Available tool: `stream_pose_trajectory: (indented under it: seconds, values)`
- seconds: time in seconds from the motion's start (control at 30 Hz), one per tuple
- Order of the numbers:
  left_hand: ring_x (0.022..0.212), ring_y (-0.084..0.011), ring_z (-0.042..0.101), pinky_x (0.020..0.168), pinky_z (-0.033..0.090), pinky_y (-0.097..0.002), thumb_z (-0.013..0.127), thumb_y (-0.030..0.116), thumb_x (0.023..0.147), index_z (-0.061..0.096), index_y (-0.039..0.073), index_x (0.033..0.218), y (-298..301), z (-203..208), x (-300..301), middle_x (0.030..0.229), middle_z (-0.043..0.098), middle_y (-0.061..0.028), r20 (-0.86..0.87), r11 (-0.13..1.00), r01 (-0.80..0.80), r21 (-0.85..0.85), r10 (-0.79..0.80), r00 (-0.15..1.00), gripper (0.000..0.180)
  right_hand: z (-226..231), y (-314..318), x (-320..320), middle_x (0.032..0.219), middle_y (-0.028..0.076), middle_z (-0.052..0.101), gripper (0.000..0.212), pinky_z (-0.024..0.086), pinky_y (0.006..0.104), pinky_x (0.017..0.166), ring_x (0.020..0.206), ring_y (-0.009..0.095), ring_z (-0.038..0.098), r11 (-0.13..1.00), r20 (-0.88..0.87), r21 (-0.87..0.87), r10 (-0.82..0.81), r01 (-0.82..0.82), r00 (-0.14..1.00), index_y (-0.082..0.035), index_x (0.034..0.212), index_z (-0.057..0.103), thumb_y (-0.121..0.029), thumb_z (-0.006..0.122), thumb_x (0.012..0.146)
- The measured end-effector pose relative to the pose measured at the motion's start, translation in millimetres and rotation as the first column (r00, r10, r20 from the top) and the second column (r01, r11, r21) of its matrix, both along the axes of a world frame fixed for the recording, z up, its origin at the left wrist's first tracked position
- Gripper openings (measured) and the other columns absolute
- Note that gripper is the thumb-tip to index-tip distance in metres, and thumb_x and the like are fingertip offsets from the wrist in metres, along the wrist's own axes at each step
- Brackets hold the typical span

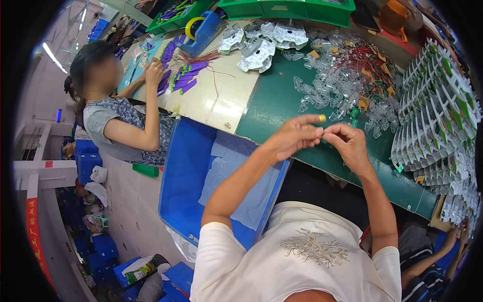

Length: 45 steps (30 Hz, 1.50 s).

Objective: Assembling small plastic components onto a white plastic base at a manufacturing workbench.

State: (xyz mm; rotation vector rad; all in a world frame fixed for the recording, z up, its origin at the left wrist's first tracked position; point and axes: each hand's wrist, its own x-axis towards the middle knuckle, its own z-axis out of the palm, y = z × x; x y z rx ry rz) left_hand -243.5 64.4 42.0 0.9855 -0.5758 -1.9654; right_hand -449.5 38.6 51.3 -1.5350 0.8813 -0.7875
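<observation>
Over the front edge of the green work surface, my two hands meet at the fingertips. My left hand pinches thumb against fingers, with a yellow band around one raised fingertip. Thumb and forefinger of my right hand press together against the left fingertips. Whatever lies between them is too small to make out. Just beyond the hands spreads a loose pile of clear plastic pieces. Thin red wires and small orange-yellow parts are mixed into it on the right.
Tall stacks of white-and-green molded parts rise at right. More white molded parts lie at the back, near a blue tape dispenser and a green tray. A blue bin stands left of me. A co-worker works at far left.
</observation>
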Motion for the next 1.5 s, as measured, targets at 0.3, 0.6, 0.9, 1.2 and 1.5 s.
stream_pose_trajectory:
  seconds: [0.3,0.6,0.9,1.2,1.5]
  values:
    - [0.115,-0.0322,0.049,0.099,0.031,-0.0473,0.076,0.024,0.072,0.059,0.006,0.119,-152,-31,101,0.111,0.063,-0.0141,0.524,0.603,0.177,-0.778,0.778,-0.347,0.054,14,23,-26,0.080,-0.009,0.055,0.006,0.030,0.0158,0.052,0.064,-0.004,0.043,0.970,0.021,0.162,-0.188,0.182,0.982,-0.003,0.094,0.063,-0.009,0.064,0.095]
    - [0.092,-0.0311,0.057,0.085,0.038,-0.0432,0.063,0.000,0.074,0.062,0.007,0.106,-103,1,92,0.094,0.062,-0.0104,0.377,0.431,0.414,-0.802,0.902,-0.210,0.033,13,35,-41,0.072,-0.009,0.052,0.006,0.030,0.0172,0.051,0.059,-0.003,0.041,0.968,-0.069,0.174,-0.173,0.183,0.982,0.000,0.094,0.063,-0.007,0.064,0.095]
    - [0.088,-0.0270,0.063,0.075,0.049,-0.0394,0.071,0.002,0.072,0.068,0.002,0.104,85,-7,-27,0.100,0.066,-0.0113,0.619,0.312,0.664,-0.680,0.729,0.291,0.032,17,32,-41,0.073,-0.001,0.057,0.010,0.036,0.0232,0.051,0.058,0.005,0.046,0.994,-0.268,-0.027,-0.112,0.109,0.957,0.000,0.097,0.063,-0.007,0.068,0.091]
    - [0.107,-0.0294,0.058,0.088,0.047,-0.0425,0.084,0.020,0.069,0.065,0.008,0.100,87,-29,-28,0.112,0.062,-0.0083,0.679,0.449,0.618,-0.645,0.707,0.196,0.038,-2,29,4,0.086,0.011,0.056,0.011,0.051,0.0407,0.059,0.077,0.028,0.065,0.744,-0.497,-0.599,-0.055,-0.296,0.866,-0.003,0.089,0.057,-0.004,0.066,0.083]
    - [0.086,-0.0330,0.063,0.076,0.050,-0.0422,0.077,0.008,0.077,0.068,0.001,0.094,3,-27,14,0.093,0.069,-0.0131,0.541,0.451,0.309,-0.837,0.762,0.355,0.020,-9,34,7,0.091,0.010,0.059,0.019,0.052,0.0401,0.060,0.078,0.027,0.066,0.712,-0.593,-0.590,-0.062,-0.380,0.803,-0.001,0.096,0.059,-0.001,0.067,0.079]
